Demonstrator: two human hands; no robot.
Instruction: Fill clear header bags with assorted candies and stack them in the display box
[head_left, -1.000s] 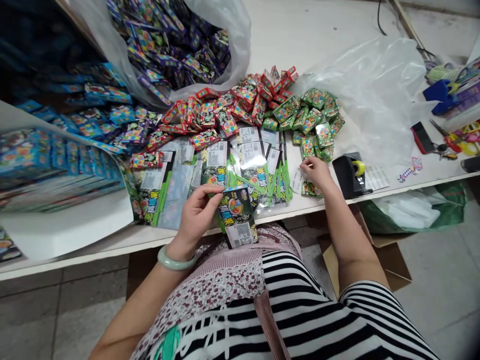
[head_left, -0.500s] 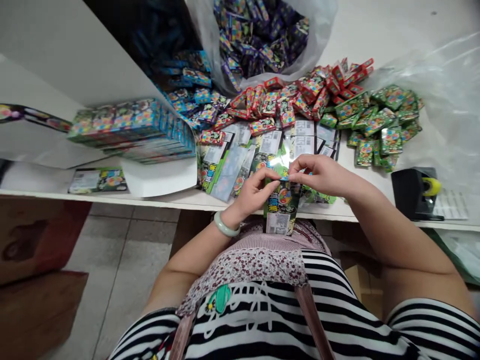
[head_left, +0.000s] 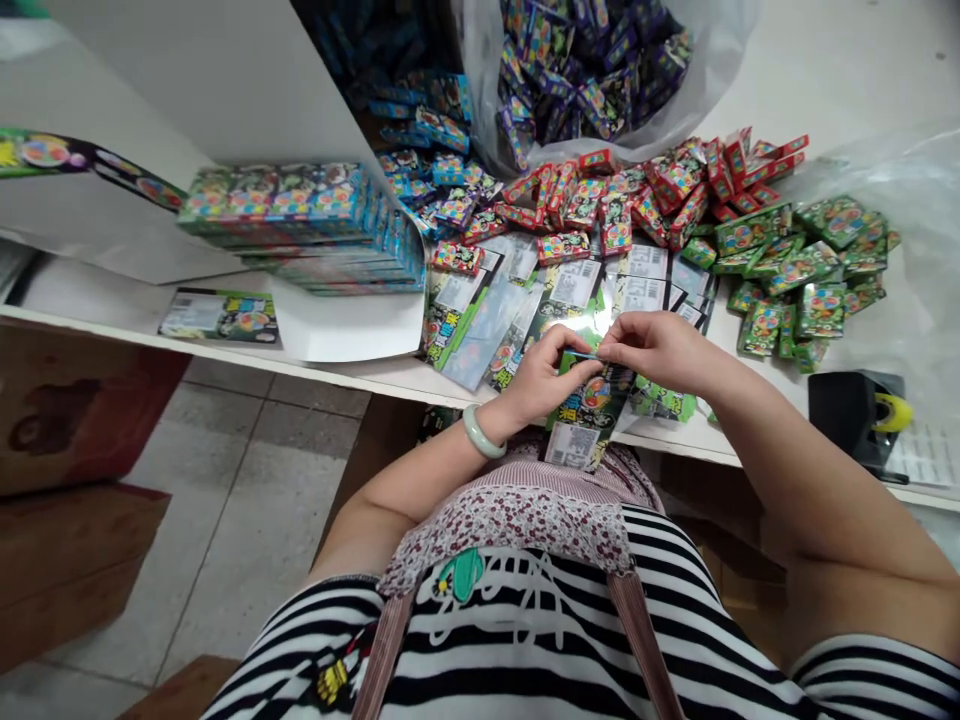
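Green-and-black printed card (head_left: 589,410) hangs over the white table's front edge (head_left: 375,375), its long axis slanting from the fingertips down toward the person's waist. Left hand (head_left: 544,378), jade bangle (head_left: 480,432) at the wrist, and right hand (head_left: 652,350) both narrow into pinches, holding the card's upper end between them; neither is clearly nearer. Thin strip (head_left: 589,354) at the meeting fingertips, too small to identify.

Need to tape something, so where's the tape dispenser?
In the head view, the black tape dispenser sits at right near the front edge of the table, just below the pile of green packets.
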